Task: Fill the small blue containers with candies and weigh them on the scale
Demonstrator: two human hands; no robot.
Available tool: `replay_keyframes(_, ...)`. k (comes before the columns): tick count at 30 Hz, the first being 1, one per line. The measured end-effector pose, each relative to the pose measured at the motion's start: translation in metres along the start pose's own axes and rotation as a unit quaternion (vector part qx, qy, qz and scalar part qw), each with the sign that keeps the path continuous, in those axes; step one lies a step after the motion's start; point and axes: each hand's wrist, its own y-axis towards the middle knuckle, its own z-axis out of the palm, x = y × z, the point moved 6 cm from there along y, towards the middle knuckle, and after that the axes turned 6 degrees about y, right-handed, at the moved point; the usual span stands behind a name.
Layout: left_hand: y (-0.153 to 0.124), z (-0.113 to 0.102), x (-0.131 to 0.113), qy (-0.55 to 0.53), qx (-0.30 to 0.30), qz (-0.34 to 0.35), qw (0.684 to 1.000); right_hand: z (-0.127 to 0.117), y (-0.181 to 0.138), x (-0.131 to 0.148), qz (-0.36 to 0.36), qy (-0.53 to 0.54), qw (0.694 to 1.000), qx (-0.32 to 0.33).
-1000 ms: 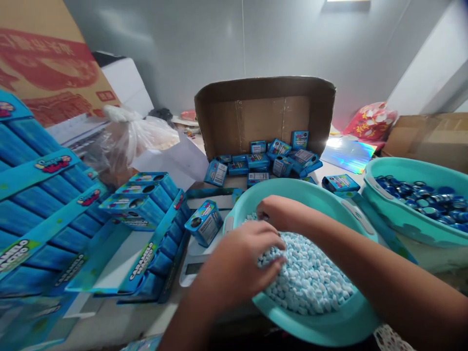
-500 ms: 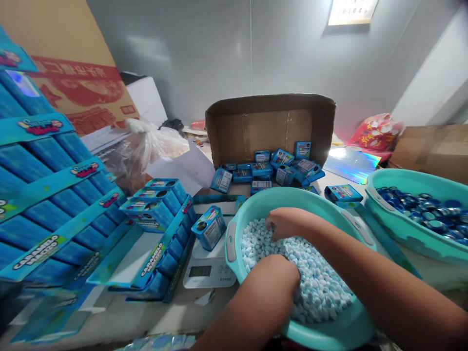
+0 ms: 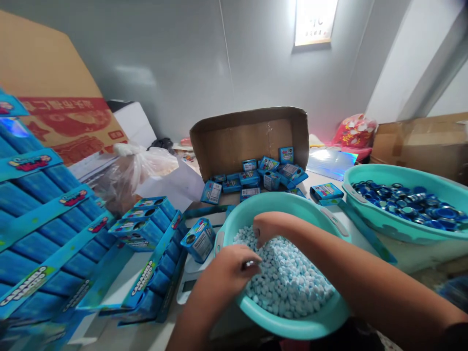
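A pale surface (image 3: 120,336) carries everything. At far left rises a large cardboard box (image 3: 54,73) with red print, and before it a stack of blue display trays (image 3: 32,234) filled with small boxes. Near the wall, a brown carton (image 3: 241,141) lies open toward the person, with loose blue boxes (image 3: 250,178) in and before its mouth. A turquoise basin (image 3: 292,329) sits in front of the person; a second basin (image 3: 395,229) stands to its right. The right hand (image 3: 266,228) reaches inside the nearer one, fingers curled down at the candies; the left hand (image 3: 237,263) bends over its left rim, fingers curled toward the thumb. Whether either grips anything, I cannot tell. Left of that rim is a scale (image 3: 183,296), partly hidden by the left arm, with one upright blue box (image 3: 199,241) just behind its display. Shiny blue caps (image 3: 409,202) fill the second basin; small pale-blue and white candies (image 3: 292,278) lie heaped in the nearer.
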Motion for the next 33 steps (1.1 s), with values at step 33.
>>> replay_keyframes(33,-0.036,-0.113,0.094,0.131,-0.211,-0.106,0.963,-0.01,-0.011,0.002,0.048,0.04,0.997,-0.037)
